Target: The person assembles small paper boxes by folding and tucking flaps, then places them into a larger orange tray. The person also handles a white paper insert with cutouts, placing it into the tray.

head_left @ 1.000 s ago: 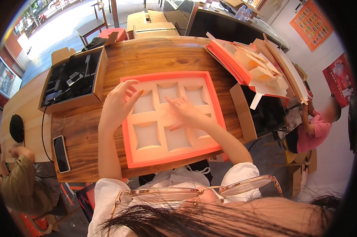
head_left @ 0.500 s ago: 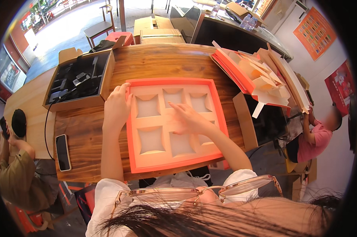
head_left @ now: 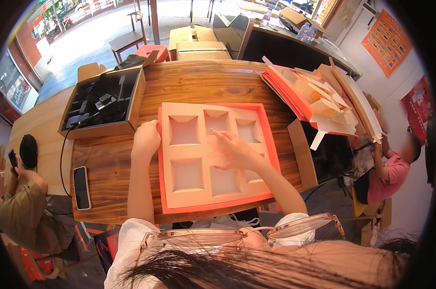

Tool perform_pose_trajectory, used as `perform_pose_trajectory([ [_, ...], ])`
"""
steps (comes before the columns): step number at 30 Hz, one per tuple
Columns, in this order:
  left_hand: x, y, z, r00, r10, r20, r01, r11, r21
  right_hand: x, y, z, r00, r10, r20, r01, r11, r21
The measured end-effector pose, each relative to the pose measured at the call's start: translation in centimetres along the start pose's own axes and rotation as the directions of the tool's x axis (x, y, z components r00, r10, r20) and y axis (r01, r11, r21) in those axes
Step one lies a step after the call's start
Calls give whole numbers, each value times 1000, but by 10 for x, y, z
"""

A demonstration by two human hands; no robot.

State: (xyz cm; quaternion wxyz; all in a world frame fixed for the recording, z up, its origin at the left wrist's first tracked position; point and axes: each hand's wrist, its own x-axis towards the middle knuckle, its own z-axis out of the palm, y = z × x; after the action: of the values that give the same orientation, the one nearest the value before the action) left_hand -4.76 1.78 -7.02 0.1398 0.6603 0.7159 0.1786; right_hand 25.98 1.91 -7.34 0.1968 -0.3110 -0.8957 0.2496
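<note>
Insert (head_left: 206, 168) has risen over the box's (head_left: 270, 137) left rim, table (head_left: 203, 84) on the far side; I see left hand (head_left: 146, 138) curled there, grip hidden, right hand (head_left: 232, 150) spread.

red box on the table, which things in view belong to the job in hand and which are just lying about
With the job:
red box
pale insert with square openings
left hand, at the box's left edge
right hand, over the insert
red-and-pale card pile, perhaps, going by matching colours

Lying about:
phone
open brown carton
black rounded item
</note>
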Motion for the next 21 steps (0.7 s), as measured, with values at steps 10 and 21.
perform_pose_trajectory([
  [10, -13, 24, -17, 991, 76, -111, -79, 997, -19, -1, -10, -18, 997, 76, -32, -72, 990, 120],
  [21, -18, 47, -44, 990, -16, -141, -92, 688, -720, -1, -36, -38, 989, 93, -112, -71, 980, 188],
])
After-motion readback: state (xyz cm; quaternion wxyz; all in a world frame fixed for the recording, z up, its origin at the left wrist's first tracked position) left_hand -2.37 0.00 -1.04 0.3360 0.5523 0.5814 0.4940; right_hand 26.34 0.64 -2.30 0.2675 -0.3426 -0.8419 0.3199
